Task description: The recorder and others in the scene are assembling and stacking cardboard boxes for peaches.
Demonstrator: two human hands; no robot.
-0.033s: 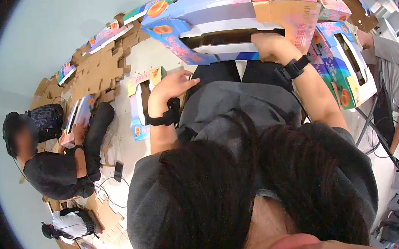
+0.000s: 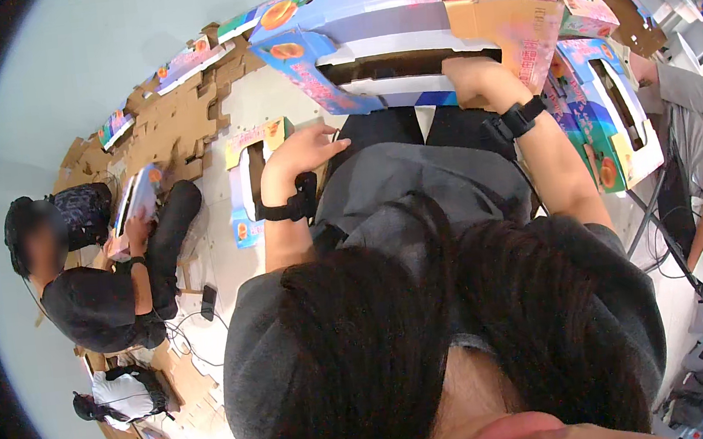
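A large printed cardboard fruit box (image 2: pixel 382 23), blue and pink with orange fruit pictures, stands in front of my legs with its long slot facing me. My right hand (image 2: pixel 478 82) reaches into the right end of that slot. Its fingers are hidden inside, so their grip does not show. Lower left of the box, my left hand (image 2: pixel 307 149) is open beside my thigh, its thumb and fingers apart and nothing in it. Each wrist wears a black band.
A smaller fruit box (image 2: pixel 241 184) lies left of my left hand. Another box (image 2: pixel 610 115) stands at my right, by a person in grey trousers (image 2: pixel 691 111). At the left a seated person (image 2: pixel 94 298) handles a box (image 2: pixel 136 204). Flattened cardboard (image 2: pixel 174 122) covers floor beyond.
My hands and the large box hold their places. At the left, the seated person's hand and box have shifted very slightly.
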